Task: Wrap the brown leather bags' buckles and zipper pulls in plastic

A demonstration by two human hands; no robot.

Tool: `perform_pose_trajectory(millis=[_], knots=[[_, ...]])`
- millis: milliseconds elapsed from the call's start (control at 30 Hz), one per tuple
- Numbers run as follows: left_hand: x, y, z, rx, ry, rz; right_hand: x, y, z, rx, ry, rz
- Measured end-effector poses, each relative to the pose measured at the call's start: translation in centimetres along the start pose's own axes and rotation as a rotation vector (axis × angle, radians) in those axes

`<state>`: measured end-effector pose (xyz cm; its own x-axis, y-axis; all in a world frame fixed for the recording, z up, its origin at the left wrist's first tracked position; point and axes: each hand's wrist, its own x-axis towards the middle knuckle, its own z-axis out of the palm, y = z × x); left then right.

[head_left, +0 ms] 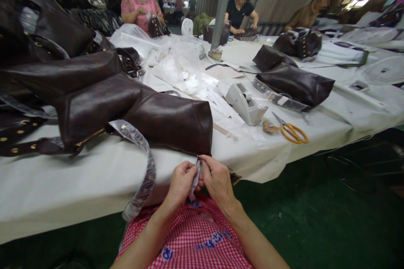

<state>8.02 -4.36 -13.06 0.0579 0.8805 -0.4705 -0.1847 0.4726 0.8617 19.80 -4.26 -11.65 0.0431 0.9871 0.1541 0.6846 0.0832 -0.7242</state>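
A dark brown leather bag [172, 119] lies on its side at the table's front edge. Just below its near right corner, my left hand [183, 181] pinches a thin whitish strip [195, 180], perhaps plastic or paper. Close beside it, my right hand [217, 180] is closed at the top of the same strip, its fingertips against a small brass-coloured piece at the bag's corner. Exactly what sits between the right fingers is partly hidden. From the bag a studded strap [143, 176] in clear plastic wrap hangs over the edge.
More brown bags [63, 69] are heaped at the left. Right of centre stand a grey tape dispenser [246, 104] and orange-handled scissors [293, 132]. Another brown bag [296, 82] lies beyond them. Clear plastic [176, 59] covers the middle. Several people work across the table.
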Motion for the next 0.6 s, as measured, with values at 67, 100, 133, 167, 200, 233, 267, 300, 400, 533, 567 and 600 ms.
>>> perform_pose_trajectory(millis=[67, 100, 133, 167, 200, 233, 267, 300, 400, 533, 567, 600], knots=[[-0.1, 0.1, 0.0, -0.008, 0.0, 0.0, 0.0, 0.0, 0.0, -0.062, -0.028, -0.02], [-0.1, 0.1, 0.0, -0.012, -0.002, -0.006, 0.1, -0.1, 0.0, -0.091, -0.041, -0.028], [-0.1, 0.2, 0.1, -0.016, -0.004, -0.013, 0.1, -0.1, 0.0, -0.114, -0.054, -0.032], [-0.2, 0.3, 0.1, -0.023, -0.003, -0.019, 0.2, -0.1, -0.1, -0.13, -0.063, -0.033], [-0.2, 0.3, 0.2, -0.031, -0.002, -0.025, 0.3, -0.1, -0.2, -0.137, -0.071, -0.033], [-0.1, 0.4, 0.3, -0.04, 0.0, -0.032, 0.4, -0.1, -0.2, -0.136, -0.077, -0.031], [0.0, 0.5, 0.4, -0.048, 0.005, -0.039, 0.5, -0.2, -0.3, -0.127, -0.082, -0.029], [0.0, 0.6, 0.5, -0.052, 0.013, -0.047, 0.5, -0.1, -0.3, -0.114, -0.085, -0.027], [0.3, 0.9, 0.8, -0.043, 0.048, -0.056, 0.4, -0.1, -0.3, -0.069, -0.081, -0.018], [0.3, 0.6, 1.2, -0.049, 0.089, -0.001, -0.1, -0.3, -0.4, -0.055, -0.03, 0.048], [0.2, 0.5, 1.3, -0.055, 0.089, 0.014, -0.1, -0.3, -0.4, -0.062, -0.021, 0.068], [0.2, 0.3, 1.3, -0.058, 0.087, 0.028, -0.2, -0.3, -0.4, -0.071, -0.017, 0.085]])
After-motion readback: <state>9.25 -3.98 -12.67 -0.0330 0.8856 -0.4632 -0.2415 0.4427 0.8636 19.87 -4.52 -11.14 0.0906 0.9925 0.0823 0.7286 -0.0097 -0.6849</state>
